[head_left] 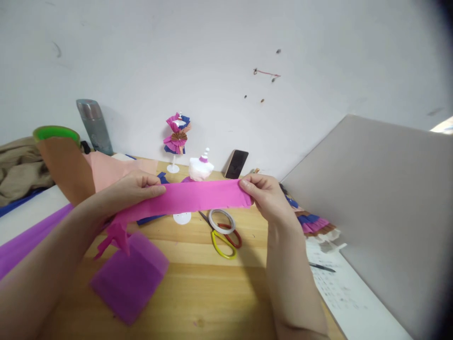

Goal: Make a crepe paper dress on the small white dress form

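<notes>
A long strip of bright pink crepe paper [201,196] is stretched level between my two hands above the table. My left hand [139,189] pinches it near the left, and the loose end hangs crumpled below that wrist. At the strip's right end, my right hand [262,193] grips the edge between thumb and fingers. Behind the strip stands a small white dress form [200,169] with a purple neckband; its middle is hidden by the paper. A purple paper sheet [130,278] lies under the strip's loose end.
Yellow-and-red scissors [223,250] lie beneath a roll of white tape [211,220]. Further back are a dressed mini mannequin [177,137], a phone [237,164] leaning on the wall and a bottle [95,127]. Brown paper [67,165] lies left; a grey panel [382,198] rises right.
</notes>
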The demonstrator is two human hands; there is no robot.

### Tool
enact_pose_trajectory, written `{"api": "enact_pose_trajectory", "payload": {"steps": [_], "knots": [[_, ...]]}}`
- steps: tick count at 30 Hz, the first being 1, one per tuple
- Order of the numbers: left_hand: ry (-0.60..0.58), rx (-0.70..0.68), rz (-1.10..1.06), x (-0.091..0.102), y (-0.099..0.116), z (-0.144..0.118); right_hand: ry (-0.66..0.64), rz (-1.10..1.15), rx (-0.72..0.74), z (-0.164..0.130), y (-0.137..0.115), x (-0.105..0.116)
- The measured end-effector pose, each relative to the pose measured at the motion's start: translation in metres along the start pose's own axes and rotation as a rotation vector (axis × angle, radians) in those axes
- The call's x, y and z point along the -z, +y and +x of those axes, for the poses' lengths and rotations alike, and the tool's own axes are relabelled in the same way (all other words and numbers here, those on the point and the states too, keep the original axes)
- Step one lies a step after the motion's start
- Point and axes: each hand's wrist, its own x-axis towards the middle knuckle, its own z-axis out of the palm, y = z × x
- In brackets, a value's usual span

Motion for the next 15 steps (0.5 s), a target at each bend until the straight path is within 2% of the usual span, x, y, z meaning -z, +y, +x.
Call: {"api": "enact_pose_trajectory", "payload": {"steps": [5,11,15], "knots": [[-0.006,0.013,-0.016,0.0022,-0.0088,0.0031,0.017,0.055,-0.037,-0.0002,-0.0002,-0.0015],[-0.052,0.018,-0.013,0.002,-0.011,0.0029,0.021,0.062,-0.046,0.0005,0.002,-0.0001],[-0.041,0.018,-0.033,0.0014,-0.0091,0.0036,0.012,0.051,-0.034,0.0013,0.0033,0.0013]]}}
